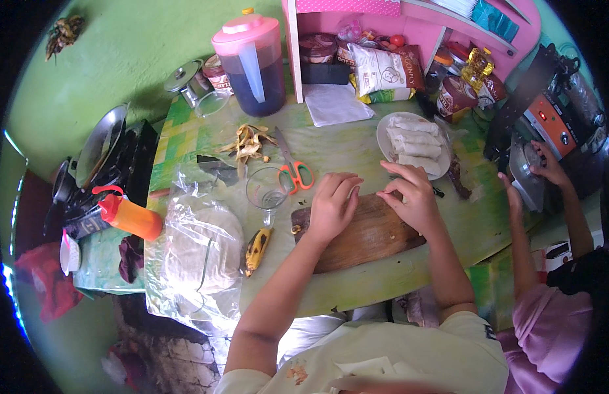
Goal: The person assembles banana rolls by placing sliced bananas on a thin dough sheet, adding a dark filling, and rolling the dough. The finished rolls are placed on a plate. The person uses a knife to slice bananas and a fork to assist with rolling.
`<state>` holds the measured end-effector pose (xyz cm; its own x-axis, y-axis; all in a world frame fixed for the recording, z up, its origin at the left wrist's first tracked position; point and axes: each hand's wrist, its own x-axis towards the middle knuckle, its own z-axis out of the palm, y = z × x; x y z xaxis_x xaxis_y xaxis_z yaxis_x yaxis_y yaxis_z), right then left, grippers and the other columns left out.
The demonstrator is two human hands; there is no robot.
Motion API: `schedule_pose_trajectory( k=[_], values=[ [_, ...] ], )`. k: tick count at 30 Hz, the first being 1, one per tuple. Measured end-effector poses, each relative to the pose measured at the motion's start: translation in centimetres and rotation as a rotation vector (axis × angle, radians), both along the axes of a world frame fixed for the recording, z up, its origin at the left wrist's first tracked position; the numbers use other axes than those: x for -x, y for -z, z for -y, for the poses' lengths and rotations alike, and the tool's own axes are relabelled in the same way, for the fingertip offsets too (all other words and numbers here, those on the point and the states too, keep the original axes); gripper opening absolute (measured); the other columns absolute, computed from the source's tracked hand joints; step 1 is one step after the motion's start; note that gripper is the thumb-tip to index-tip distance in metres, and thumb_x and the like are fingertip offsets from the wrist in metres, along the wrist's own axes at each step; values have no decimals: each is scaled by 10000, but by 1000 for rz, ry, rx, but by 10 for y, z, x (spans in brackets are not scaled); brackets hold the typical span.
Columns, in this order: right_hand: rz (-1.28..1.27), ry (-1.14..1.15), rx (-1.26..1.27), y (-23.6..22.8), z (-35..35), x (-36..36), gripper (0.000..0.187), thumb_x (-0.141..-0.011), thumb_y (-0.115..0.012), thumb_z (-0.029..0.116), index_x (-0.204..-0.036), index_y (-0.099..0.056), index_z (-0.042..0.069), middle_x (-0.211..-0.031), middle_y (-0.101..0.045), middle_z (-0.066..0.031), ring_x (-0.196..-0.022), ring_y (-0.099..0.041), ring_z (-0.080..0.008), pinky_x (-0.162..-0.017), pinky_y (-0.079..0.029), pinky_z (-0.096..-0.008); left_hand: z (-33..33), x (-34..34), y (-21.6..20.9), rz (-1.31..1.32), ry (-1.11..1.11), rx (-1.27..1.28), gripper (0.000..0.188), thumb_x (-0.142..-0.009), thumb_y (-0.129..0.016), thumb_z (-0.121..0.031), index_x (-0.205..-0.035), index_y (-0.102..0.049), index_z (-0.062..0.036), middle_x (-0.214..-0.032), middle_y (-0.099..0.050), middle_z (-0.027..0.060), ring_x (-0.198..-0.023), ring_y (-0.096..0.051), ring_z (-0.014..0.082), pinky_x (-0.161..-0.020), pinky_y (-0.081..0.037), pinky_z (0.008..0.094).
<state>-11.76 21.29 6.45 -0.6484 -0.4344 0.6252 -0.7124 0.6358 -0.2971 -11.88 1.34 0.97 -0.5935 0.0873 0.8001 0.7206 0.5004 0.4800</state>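
Observation:
Above a wooden chopping board (373, 233), both my hands are raised and apart. My left hand (334, 203) is closed, its fingers bent in toward the thumb; a small pale bit shows at the fingertips, too small to name. My right hand (413, 200) has its fingers loosely bent and apart, with nothing visible in them. Beyond it, a white plate (386, 146) holds several white rolled wrappers (415, 139). To the left of the board lies a ripe, spotted banana (257, 251). Round white wrappers (203, 246) rest in a clear plastic bag (180, 203).
Orange-handled scissors (296, 176), a clear glass cup (266, 190) and banana peels (251, 141) lie past my left hand. A pink-lidded pitcher (251, 72) stands behind. At the right, another person's hands (550, 167) touch a metal pot by a stove (550, 121). An orange squeeze bottle (134, 217) is at left.

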Motion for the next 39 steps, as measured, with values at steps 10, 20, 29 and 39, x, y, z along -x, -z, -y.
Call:
schedule_pose_trajectory(
  k=[10,20,29,39],
  values=[
    [72,94,115,28,-13,-35,176,-732,-791,-21,-812,-640,22,-1109,-706,-111,-925,-687,-241,-774,-507,-333,2,0,3,6,21,9,240,-747,-658,57,-973,-651,-25,-970,-644,113,-885,-601,303,-771,-508,398],
    [378,81,718,44,-2,-69,112,-909,-623,-56,-1007,-673,-39,-963,-715,-111,-827,-707,-170,-711,-577,-279,1,1,7,9,57,42,246,-723,-640,62,-955,-647,-19,-918,-617,120,-862,-592,312,-751,-508,405],
    [368,157,532,32,-14,-82,100,-939,-613,-18,-1004,-682,-47,-968,-704,-117,-773,-703,-160,-694,-570,-250,0,3,12,7,78,62,216,-733,-636,58,-934,-648,-21,-907,-610,127,-851,-592,314,-744,-508,404],
    [396,38,593,41,-21,-95,64,-855,-695,-67,-915,-687,-45,-850,-696,-94,-714,-686,-139,-648,-551,-240,2,2,10,34,112,60,204,-754,-624,87,-930,-652,-12,-901,-618,155,-859,-599,340,-754,-493,417]
  ],
)
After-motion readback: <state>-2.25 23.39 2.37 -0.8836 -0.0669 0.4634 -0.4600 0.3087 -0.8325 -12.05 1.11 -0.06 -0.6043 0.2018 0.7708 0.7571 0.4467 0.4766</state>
